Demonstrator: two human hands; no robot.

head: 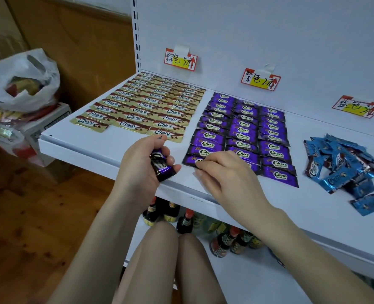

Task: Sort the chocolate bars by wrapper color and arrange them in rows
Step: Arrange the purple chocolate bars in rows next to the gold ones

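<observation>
1. The right hand was at the front of the purple rows on the white shelf. Its grip was curled, with the fingertips pinching the front purple bar in the left column.
2. The left hand waited just beside it, over the front edge of the shelf. Its grip was wrapped round a few spare purple bars.
3. The step in hand looked like setting that front bar into line. To do it well, the person should slide it flat until its ends match the bar behind it. It should overlap that bar a little, like the others do. The right hand should press lightly so the neat bars nearby do not shift.
4. The front bar lay flat, with its long side running left to right along the shelf. Its word side faced up, like the rest of the purple rows.
5. The spare bars pointed another way. Their long side ran from the back toward the person, so each would need a turn before going down.
6. The gold rows on the left looked done. The blue pile on the right was a messy heap, not yet in rows.
</observation>
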